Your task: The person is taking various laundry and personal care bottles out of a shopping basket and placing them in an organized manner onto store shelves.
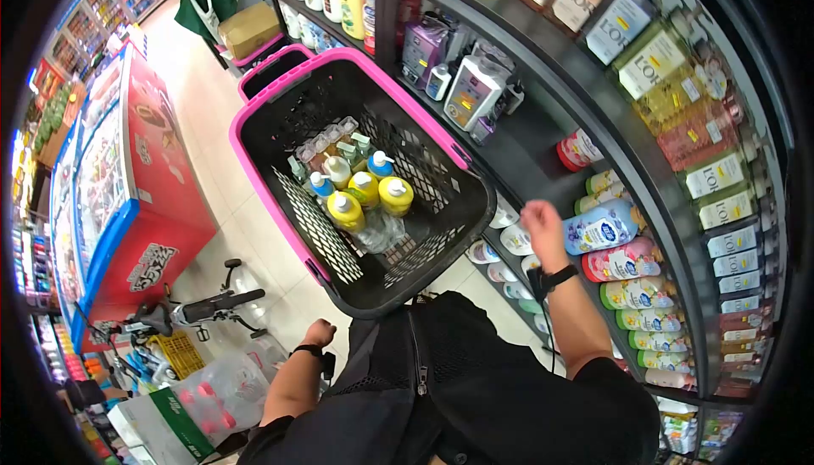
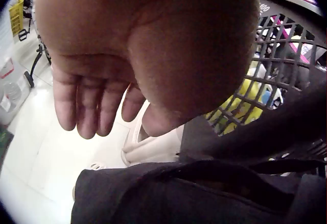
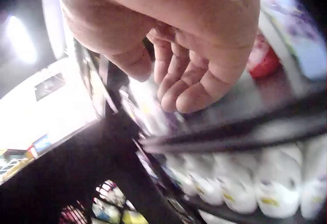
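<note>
My right hand (image 1: 545,232) is raised beside the shelf, near a blue bottle (image 1: 604,228) and a pink-red bottle (image 1: 623,260). In the right wrist view its fingers (image 3: 191,89) are loosely bent, with nothing in them. Low on the other side, my left hand (image 1: 320,333) hangs by the body; the left wrist view shows its fingers (image 2: 89,101) relaxed and no object held. In front of me stands a black basket with a pink rim (image 1: 420,115). It carries several pump bottles, among them a yellow one (image 1: 396,195) and a blue-topped one (image 1: 381,162), plus clear-capped bottles.
Curved dark shelves with rows of bottles (image 1: 649,318) run along the right. A red chest freezer (image 1: 170,177) stands to the left on the tiled floor (image 1: 233,232). A folding bicycle (image 1: 212,306) and a yellow crate (image 1: 175,355) are at lower left.
</note>
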Demonstrator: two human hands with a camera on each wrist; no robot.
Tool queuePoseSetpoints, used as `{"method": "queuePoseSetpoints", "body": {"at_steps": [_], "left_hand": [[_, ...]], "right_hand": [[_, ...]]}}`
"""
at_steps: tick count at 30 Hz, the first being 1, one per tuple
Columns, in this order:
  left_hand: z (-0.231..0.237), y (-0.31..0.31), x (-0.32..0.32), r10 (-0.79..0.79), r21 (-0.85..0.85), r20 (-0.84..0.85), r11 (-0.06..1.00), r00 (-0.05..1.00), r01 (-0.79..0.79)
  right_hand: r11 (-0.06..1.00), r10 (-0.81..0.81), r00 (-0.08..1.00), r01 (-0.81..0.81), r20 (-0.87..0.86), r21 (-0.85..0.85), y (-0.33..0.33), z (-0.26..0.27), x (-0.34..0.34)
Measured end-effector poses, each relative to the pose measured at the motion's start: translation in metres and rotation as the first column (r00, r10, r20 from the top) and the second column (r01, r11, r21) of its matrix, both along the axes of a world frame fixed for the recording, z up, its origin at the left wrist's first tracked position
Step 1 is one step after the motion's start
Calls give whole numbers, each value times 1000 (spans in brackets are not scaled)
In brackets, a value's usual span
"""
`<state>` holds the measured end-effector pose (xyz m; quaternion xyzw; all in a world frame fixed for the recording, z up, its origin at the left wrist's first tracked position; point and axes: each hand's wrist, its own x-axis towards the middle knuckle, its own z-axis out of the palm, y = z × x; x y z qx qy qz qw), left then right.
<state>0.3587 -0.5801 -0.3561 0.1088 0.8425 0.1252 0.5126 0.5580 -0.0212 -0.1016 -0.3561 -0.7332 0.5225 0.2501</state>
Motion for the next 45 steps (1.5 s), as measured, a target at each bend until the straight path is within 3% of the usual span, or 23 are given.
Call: {"method": "queuePoseSetpoints", "body": {"at_steps": [3, 5, 7, 9, 11, 13, 15, 17, 19, 20, 21, 24, 27, 30, 31, 33, 36, 39, 43, 44, 45], "left_hand": [[-25, -26, -7, 18, -19, -7, 1000, 1000, -19], [-29, -37, -8, 140, -47, 15, 989, 990, -139], [-37, -46, -5, 248, -39, 37, 968, 968, -246], [-29, -55, 0, 310, -47, 46, 950, 950, -308], [-16, -62, 13, 444, -15, 14, 896, 896, -444], [-10, -77, 31, 572, 27, 7, 820, 820, -572], [-3, -99, 54, 649, 70, -1, 759, 761, -647], [8, -120, 85, 714, 42, -48, 700, 698, -713], [52, -129, 110, 662, -16, -97, 746, 743, -666], [2, -166, 142, 732, -52, -39, 679, 681, -733], [3, -177, 156, 675, -200, 41, 728, 737, -656], [20, -184, 170, 314, -43, -148, 945, 938, -323], [49, -164, 147, 604, -1, -57, 796, 795, -605], [77, -144, 132, 823, 4, 52, 566, 565, -825], [64, -152, 122, 864, 21, 110, 493, 492, -870], [36, -166, 105, 839, 206, 36, 525, 542, -826], [75, -129, 71, 884, 175, 46, 451, 464, -875], [83, -112, 64, 858, 198, 29, 498, 513, -844], [80, -107, 90, 841, 63, 153, 516, 519, -854], [79, -109, 102, 837, 38, 151, 527, 526, -849], [85, -104, 115, 835, 14, 151, 533, 529, -846]], "right_hand": [[980, 171, 970, -150, -174, 128, -24, 97, -90], [904, 374, 927, -358, -27, 233, -49, 128, -148], [717, 546, 797, -603, 256, 350, -69, 121, -206], [447, 597, 626, -779, 501, 440, -82, 75, -256], [387, 468, 498, -858, 730, 337, -86, 1, -291], [529, 301, 357, -834, 885, 157, -90, -46, -308], [579, 209, 385, -789, 899, 204, -83, -105, -312], [579, 170, 350, -792, 921, 194, -88, -121, -306], [624, 181, 358, -762, 916, 175, -87, -126, -301], [633, 184, 342, -758, 921, 155, -90, -117, -299], [635, 202, 359, -756, 911, 157, -87, -124, -295], [629, 160, 382, -750, 910, 204, -90, -128, -291], [650, 198, 402, -737, 894, 188, -88, -130, -295], [741, 228, 422, -660, 878, 124, -91, -123, -294], [765, 230, 426, -635, 875, 108, -91, -120, -293], [842, 259, 470, -538, 844, 41, -82, -148, -291], [915, 245, 540, -403, 805, -8, -69, -169, -285], [848, 385, 510, -524, 769, -77, -55, -180, -276], [865, 307, 509, -501, 804, -13, -62, -190, -263], [894, 285, 428, -442, 858, -76, -63, -195, -264], [916, 159, 545, -392, 823, 83, -65, -223, -260]]}}
